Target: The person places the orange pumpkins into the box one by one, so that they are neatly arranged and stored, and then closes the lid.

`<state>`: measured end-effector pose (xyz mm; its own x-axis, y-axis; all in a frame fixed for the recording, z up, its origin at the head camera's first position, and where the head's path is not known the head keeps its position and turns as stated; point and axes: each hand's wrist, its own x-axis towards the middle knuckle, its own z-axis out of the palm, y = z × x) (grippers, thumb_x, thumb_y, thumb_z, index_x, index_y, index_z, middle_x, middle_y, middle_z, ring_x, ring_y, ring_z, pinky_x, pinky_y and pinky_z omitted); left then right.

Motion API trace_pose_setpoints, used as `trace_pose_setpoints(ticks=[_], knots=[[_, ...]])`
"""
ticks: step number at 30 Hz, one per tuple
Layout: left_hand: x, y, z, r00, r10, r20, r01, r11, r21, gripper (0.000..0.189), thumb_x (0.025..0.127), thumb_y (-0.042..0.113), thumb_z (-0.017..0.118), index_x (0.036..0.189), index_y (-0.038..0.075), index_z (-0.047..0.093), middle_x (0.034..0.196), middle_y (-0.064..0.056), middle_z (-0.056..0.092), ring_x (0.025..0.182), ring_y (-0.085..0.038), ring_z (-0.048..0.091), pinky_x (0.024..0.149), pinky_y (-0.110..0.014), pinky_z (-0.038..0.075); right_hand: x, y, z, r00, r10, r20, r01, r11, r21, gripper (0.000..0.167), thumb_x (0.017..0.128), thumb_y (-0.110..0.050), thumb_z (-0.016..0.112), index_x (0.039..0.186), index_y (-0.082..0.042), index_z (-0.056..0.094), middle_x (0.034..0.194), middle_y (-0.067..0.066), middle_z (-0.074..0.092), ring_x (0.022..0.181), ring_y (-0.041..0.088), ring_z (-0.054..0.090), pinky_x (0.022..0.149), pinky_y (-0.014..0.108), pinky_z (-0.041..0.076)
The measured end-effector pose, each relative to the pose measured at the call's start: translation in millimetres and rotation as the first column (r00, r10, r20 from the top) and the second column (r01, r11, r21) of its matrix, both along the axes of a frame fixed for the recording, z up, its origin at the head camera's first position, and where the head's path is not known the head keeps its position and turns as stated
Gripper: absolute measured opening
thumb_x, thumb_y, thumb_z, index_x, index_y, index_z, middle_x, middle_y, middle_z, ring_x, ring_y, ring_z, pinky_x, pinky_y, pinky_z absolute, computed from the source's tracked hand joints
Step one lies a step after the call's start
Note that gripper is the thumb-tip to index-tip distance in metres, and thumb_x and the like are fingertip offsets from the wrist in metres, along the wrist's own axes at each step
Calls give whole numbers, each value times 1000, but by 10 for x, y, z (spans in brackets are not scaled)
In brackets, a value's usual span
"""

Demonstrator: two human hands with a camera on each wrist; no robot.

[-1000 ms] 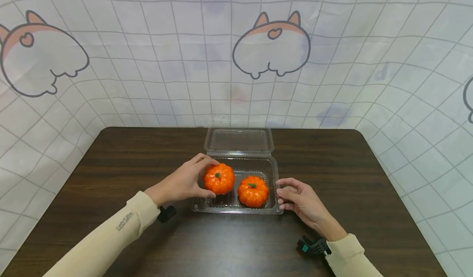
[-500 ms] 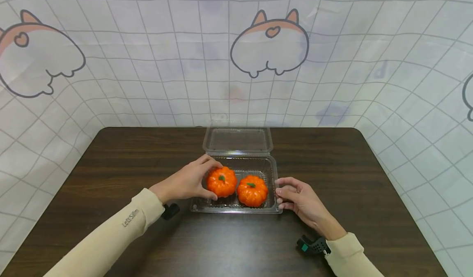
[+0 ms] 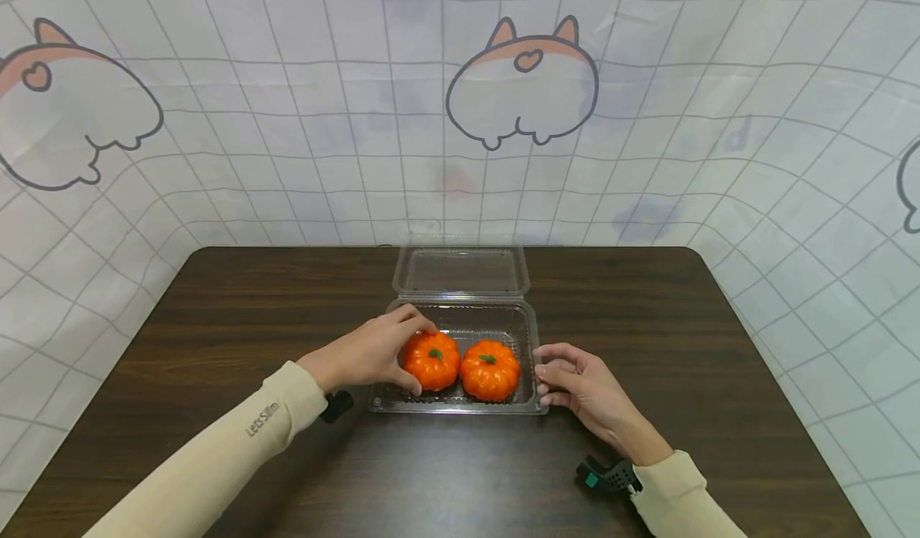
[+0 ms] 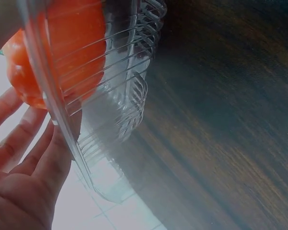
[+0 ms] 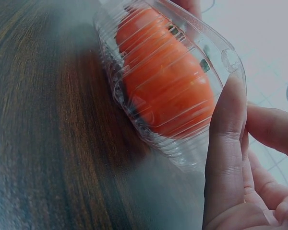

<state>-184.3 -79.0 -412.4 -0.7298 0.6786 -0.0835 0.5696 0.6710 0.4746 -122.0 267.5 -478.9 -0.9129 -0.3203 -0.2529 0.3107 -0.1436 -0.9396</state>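
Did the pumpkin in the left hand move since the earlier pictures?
Yes. In the head view, judged against the clear box, the held pumpkin has shifted right, closer to the other pumpkin, and sits lower in the picture.

Left pumpkin [image 3: 434,367] partly hidden

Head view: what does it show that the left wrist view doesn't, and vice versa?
Only the head view shows the lid, the right hand pinching the edge of the box, and the sleeves. Only the left wrist view shows the box's ribbed outer side up close. Both show the left hand, left pumpkin, box and table.
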Motion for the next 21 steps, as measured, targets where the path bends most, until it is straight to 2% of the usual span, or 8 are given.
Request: trace_pose_setpoints(ticks=[6, 12, 16, 21], knots=[[-32, -7, -29, 1000, -20, 5, 20, 1000, -24, 75, 74, 36, 94, 136, 12, 61, 132, -6, 56, 115, -23, 62, 103, -43, 58, -3, 0, -11, 1000, 2, -8, -2, 1000, 3, 38, 101, -15, 68, 134, -4, 53, 93, -6, 74, 78, 7, 69, 74, 21, 63], [-39, -31, -20, 999, -23, -23, 22, 999, -31, 73, 77, 34, 93, 138, 12, 60, 135, -7, 58, 116, -24, 63, 102, -43, 58, -5, -4, -20, 1000, 8, -16, -8, 1000, -1, 38, 101, -16, 68, 134, -4, 53, 93, -5, 74, 77, 7, 69, 73, 21, 63], [-29, -51, 1, 999, -28, -36, 27, 999, -21, 74, 78, 33, 92, 140, 10, 58, 136, -8, 58, 116, -25, 64, 100, -43, 58, -3, -1, -24, 1000, 7, -16, -7, 1000, 5, 38, 101, -16, 68, 134, -4, 53, 92, -5, 74, 78, 7, 69, 73, 21, 62], [-41, -109, 34, 1000, -10, -16, 10, 1000, 24, 74, 83, 34, 88, 144, 7, 55, 137, -11, 58, 112, -26, 67, 96, -40, 60, 3, -2, -21, 1000, 9, -16, -9, 1000, 6, 38, 101, -18, 68, 133, -5, 53, 92, -5, 73, 78, 7, 70, 73, 21, 62]])
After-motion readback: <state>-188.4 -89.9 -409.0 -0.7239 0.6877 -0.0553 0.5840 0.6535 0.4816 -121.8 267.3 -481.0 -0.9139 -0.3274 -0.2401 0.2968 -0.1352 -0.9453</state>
